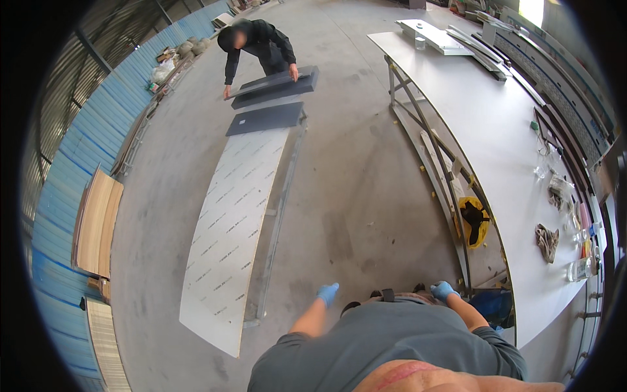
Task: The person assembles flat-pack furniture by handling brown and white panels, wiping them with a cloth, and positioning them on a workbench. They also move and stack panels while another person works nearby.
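Note:
My left hand [328, 293], in a blue glove, hangs at my side with its fingers curled together, and I see nothing in it. The near end of the long bench topped with a white film-covered panel [225, 222] lies to its left, apart from it. My right hand [444, 290], also gloved in blue, is curled closed by my right hip, close to the frame of the large white-topped table [483, 124]. Nothing shows in that hand either. A dark grey panel [266, 119] lies across the far end of the bench.
Beyond the bench a person in black [261, 46] bends over, both hands on a dark panel [274, 85]. A yellow bag [473, 222] sits below the table's edge. A rag [546, 243] and a clear jar [579, 269] lie on it. Wooden boards [99, 225] lean at left.

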